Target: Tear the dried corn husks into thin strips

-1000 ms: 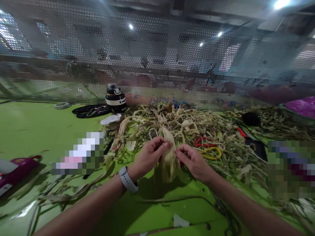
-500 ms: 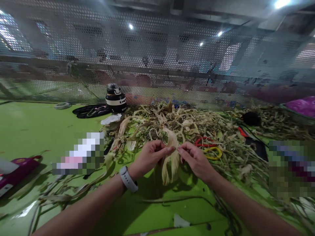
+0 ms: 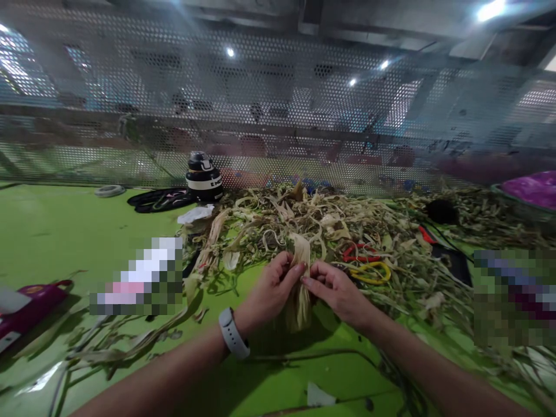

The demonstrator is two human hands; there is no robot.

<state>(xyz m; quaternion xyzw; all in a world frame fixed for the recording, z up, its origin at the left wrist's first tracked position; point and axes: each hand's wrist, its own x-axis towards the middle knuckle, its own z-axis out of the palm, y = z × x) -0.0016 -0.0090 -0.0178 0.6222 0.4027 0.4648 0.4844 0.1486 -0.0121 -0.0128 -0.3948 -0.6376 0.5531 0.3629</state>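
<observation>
Right grip [image 3: 339, 288] lower, purple plastic [image 3: 532, 189] in container [image 3: 521, 205]

A husk [image 3: 300, 246] hangs between the fingers [image 3: 296, 271] of the left hand [image 3: 270, 285] and the right hand [image 3: 341, 289], over the table [image 3: 43, 226]. Beyond the fingers a pile [image 3: 313, 211] spreads on the table, reaching left and right of them. Behind it, well beyond the fingers, stands the mesh [image 3: 260, 130]. Beyond and left of the fingers, the bottle [image 3: 204, 184] stands before the mesh, with paper [image 3: 195, 213] just in front of it and a ring [image 3: 105, 194] well to its left. Right of the fingers, two loops [image 3: 388, 271] lie on the pile. Far right and beyond, a basin [image 3: 516, 208] holds a bag [image 3: 532, 186]. Nearer than the fingers lies a scrap [image 3: 319, 395].
</observation>
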